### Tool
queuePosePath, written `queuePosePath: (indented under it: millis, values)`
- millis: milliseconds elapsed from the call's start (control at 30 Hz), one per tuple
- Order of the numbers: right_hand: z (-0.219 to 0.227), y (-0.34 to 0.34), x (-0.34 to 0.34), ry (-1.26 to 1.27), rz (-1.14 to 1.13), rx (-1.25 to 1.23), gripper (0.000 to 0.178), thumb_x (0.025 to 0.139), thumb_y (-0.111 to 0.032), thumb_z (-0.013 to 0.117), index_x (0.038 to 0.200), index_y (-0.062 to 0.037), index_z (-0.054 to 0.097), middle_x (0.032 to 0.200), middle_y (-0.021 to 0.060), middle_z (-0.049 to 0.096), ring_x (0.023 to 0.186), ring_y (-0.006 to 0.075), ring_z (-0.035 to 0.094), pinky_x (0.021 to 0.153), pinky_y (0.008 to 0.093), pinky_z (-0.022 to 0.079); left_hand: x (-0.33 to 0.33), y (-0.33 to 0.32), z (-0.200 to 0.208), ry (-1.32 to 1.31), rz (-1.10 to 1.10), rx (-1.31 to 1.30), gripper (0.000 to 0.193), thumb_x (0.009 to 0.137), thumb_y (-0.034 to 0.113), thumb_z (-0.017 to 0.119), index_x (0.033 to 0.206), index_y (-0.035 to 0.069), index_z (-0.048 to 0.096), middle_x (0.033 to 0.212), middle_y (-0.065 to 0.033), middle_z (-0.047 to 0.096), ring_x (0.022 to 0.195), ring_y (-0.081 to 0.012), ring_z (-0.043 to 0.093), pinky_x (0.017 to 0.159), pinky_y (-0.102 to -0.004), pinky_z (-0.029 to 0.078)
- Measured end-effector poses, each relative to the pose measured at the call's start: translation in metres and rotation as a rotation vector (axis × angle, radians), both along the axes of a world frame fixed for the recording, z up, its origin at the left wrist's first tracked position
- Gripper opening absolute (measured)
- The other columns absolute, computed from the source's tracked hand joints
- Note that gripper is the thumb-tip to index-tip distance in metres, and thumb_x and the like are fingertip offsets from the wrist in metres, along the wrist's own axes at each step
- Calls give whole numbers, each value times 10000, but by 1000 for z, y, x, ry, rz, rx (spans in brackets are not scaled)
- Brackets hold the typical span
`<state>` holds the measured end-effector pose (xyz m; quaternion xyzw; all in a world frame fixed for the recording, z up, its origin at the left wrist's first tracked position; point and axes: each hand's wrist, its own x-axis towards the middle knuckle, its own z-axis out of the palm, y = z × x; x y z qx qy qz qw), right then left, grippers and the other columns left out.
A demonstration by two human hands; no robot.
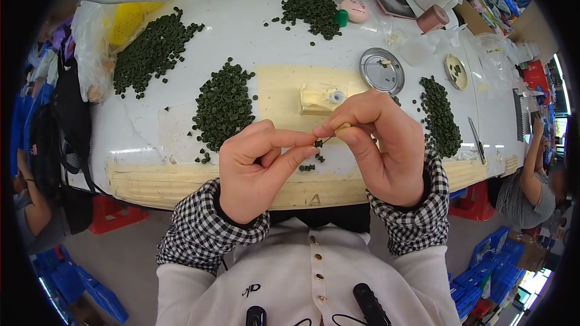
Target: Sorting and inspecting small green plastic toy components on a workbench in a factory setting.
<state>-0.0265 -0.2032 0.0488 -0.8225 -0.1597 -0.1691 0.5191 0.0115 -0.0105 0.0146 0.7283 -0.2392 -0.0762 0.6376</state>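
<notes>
Near the table's front edge, my two hands meet fingertip to fingertip. My left hand (251, 166) pinches a small dark green round part (318, 143) between thumb and forefinger. Closed in a pinch, my right hand (386, 151) holds a thin pin-like tool with a yellowish end (343, 127). Its thin shaft points toward the green part; whether it goes inside is too small to tell. Just below the fingertips, a couple of similar green parts (307, 168) lie on the table. Beyond the hands stands a yellow-taped block (315, 99) with a white ring on it.
Left of my hands is a large pile of green parts (223, 105), with another pile (157, 45) farther left. More sit far off (311, 12) and at right (440, 118). A round metal dish (382, 81), a small round lid (456, 72) and a slim metal tool (476, 140) lie rightward.
</notes>
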Motion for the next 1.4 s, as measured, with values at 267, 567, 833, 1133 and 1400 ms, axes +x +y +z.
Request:
queuePosePath:
  millis: [267,567,833,1133,1400]
  values:
    - [1,-1,-1,49,-70,169,105,970,-58,546,1003,42,546,942,121,604,847,183,657,757,274,524,0,2,5,20,-20,35,194,759,-49,758,941,14,736,592,54,373,589,-58,372,564,-219,338]
    - [-14,-8,19,-176,-323,-408,119,831,-50,688,930,-26,627,848,111,595,754,290,593,641,352,484,-1,0,-2,8,8,-18,206,758,-6,771,954,52,754,573,47,320,547,-57,334,522,-229,282]
    - [10,-4,-13,-4,-275,-287,172,798,10,699,969,-10,691,864,115,615,775,264,592,671,334,474,-1,0,-1,20,15,-18,203,759,11,779,955,58,755,575,53,329,549,-55,327,525,-226,271]
    - [-3,11,-35,134,-114,-107,307,805,29,689,1110,-4,683,911,111,624,777,232,596,666,305,486,0,-1,1,3,20,11,197,759,17,780,948,65,756,566,56,327,553,-55,331,523,-232,267]
    - [-2,-23,-42,64,-458,-290,198,777,28,708,971,-13,697,861,107,641,784,257,604,682,319,483,7,6,7,-63,-101,234,147,758,17,765,902,30,743,551,20,346,519,-90,343,501,-261,288]
